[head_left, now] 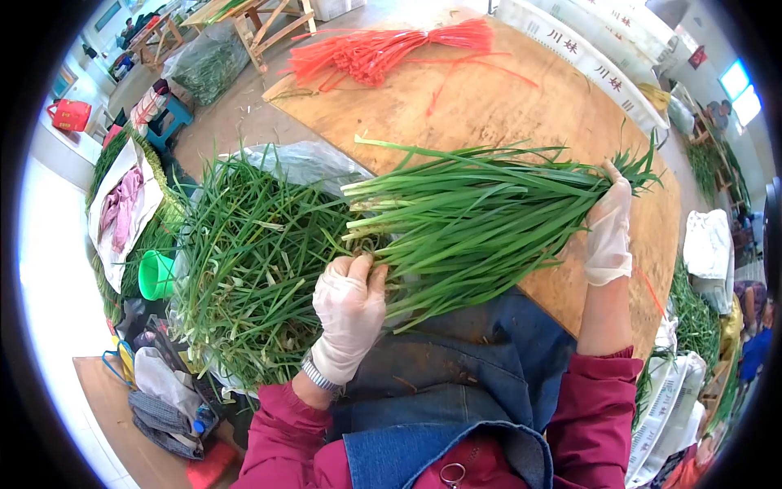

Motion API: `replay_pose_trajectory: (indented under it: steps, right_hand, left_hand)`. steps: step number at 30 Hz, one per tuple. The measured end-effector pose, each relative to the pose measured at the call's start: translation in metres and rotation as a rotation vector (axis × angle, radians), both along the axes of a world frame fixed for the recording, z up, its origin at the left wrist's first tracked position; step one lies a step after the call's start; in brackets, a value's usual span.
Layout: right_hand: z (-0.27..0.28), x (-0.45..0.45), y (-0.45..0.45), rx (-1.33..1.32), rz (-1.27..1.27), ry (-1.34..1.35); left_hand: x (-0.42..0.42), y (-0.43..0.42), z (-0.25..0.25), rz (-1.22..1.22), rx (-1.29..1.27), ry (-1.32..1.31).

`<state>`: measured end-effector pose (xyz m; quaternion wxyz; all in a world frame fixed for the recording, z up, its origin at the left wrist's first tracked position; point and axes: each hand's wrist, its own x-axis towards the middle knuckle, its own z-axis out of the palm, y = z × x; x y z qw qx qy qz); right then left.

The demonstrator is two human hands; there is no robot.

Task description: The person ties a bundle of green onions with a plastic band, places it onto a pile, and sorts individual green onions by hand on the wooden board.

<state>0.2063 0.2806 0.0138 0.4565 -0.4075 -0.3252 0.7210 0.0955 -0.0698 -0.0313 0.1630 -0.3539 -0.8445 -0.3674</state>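
Note:
A large bunch of garlic chives lies over the wooden table's near edge, its pale root ends to the left and its leaf tips to the right. My right hand, in a thin whitish glove, is closed round the leafy end. At the root end, my gloved left hand pinches some chive stalks and brownish withered bits between thumb and fingers. Below and left of the bunch, a big heap of loose chive leaves and scraps fills a clear plastic bag, right beside my left hand.
Red plastic ties lie bundled on the wooden table. White crates stand behind it. A green cup is left of the heap, and a blue stool is farther back. More greens and people are at the right.

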Motion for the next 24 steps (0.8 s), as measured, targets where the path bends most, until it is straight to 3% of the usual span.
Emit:
replay_pose_trajectory:
  steps: [4,7,11,15,16,17,23,24]
  right_hand:
    - [-0.004,0.001,0.003,0.022,0.006,0.03]
    - [-0.005,0.001,0.006,0.008,0.003,0.003]
    - [0.005,0.002,-0.003,-0.013,0.013,-0.02]
    - [0.017,-0.003,-0.02,0.017,0.036,0.005]
    - [0.02,-0.004,-0.024,0.023,0.041,0.005]
    - [0.018,-0.004,-0.021,0.039,0.06,0.024]
    - [0.004,0.005,0.001,0.057,0.099,0.109]
    - [0.011,0.002,-0.01,0.069,0.086,0.097]
  left_hand:
    - [-0.006,0.011,-0.011,-0.105,-0.105,0.011]
    - [-0.006,0.016,-0.02,-0.155,-0.015,-0.251]
    - [-0.011,-0.001,-0.001,-0.234,0.23,-0.858]
    - [-0.005,-0.015,0.015,-0.185,0.31,-0.953]
    - [-0.002,-0.018,0.018,-0.099,0.439,-1.117]
    - [-0.006,-0.023,0.021,-0.026,0.392,-1.117]
    - [-0.038,-0.119,0.013,0.408,0.224,-0.517]
    - [-0.055,-0.158,0.004,0.53,-0.03,-0.369]
